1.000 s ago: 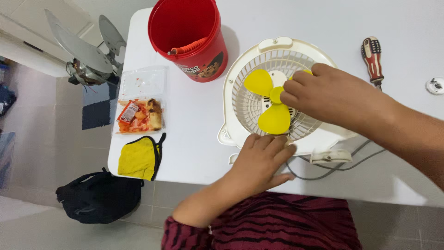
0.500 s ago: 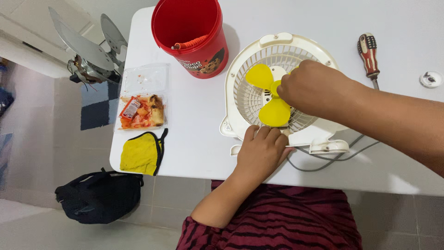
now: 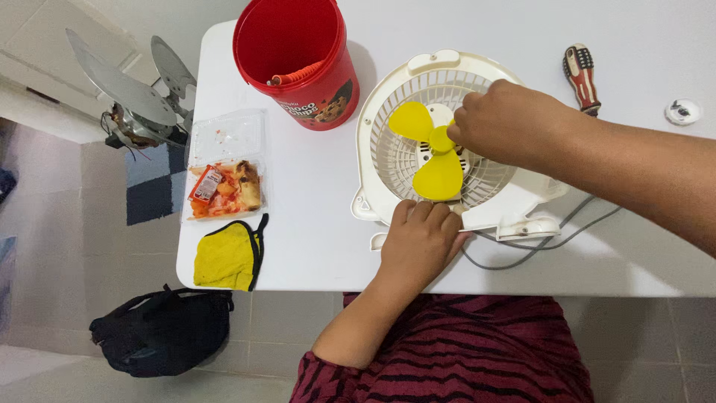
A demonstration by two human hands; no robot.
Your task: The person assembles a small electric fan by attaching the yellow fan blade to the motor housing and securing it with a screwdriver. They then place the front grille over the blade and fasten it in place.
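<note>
A small cream fan housing lies flat on its back on the white table, grille and yellow blades facing straight up, its foot with the grey cord pointing towards the table's near edge. The right hand is curled over the hub, fingertips pinched on the yellow blades at their centre, while the left hand rests with bent fingers pressed on the housing's near rim. A red bucket stands just beyond the fan, a screwdriver lies well to the right, its long axis running away from the person.
</note>
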